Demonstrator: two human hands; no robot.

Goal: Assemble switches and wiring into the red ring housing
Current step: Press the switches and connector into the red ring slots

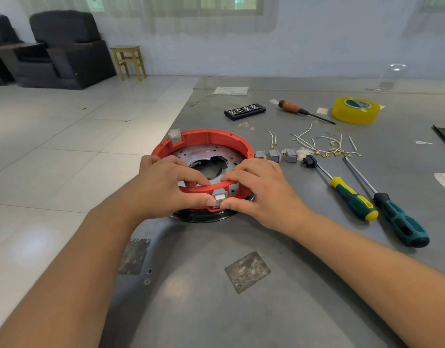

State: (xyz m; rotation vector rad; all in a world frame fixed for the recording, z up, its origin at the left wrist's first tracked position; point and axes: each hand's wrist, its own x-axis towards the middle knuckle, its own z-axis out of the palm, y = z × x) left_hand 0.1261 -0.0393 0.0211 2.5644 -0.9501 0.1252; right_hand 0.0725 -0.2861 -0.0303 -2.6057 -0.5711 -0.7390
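Both hands, left (166,187) and right (256,189), pinch the switch (219,195) and ring (206,141); press it squarely home.

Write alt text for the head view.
Both hands, left hand and right hand, pinch a grey switch at the near rim of the red ring housing on a grey table. Spare switches, wires and screwdrivers lie to the right.
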